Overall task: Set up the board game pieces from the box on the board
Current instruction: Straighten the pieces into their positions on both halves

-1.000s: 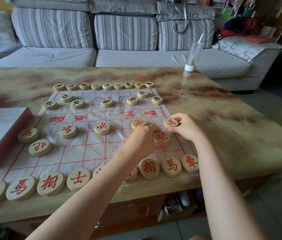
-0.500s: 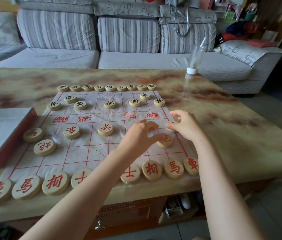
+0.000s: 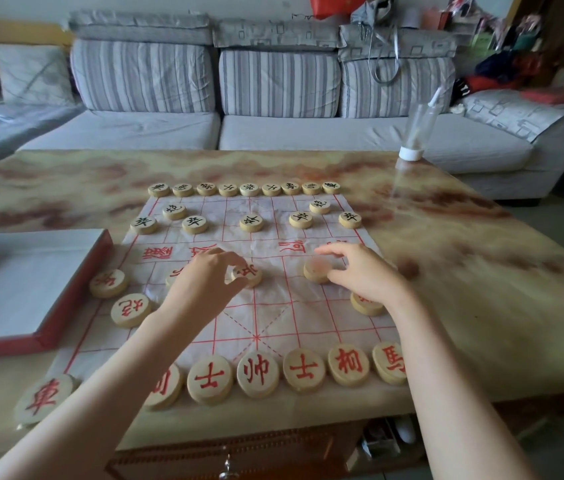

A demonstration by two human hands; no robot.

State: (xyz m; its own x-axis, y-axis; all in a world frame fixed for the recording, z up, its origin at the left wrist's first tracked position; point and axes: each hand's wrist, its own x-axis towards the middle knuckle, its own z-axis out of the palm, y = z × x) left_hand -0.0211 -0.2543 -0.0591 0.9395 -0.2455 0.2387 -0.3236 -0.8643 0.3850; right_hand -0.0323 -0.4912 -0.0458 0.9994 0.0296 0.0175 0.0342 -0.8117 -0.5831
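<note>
On the paper board, along the red soldier row, both hands are now placed further left than a second ago, when they were crowded at the right edge. The middle red soldier is pinched between thumb and fingers of the left hand. The next soldier, blurred, is touched by the right hand; whether it is gripped cannot be told. Most pieces are already laid out, so only straightening is judged to remain beside the box
</note>
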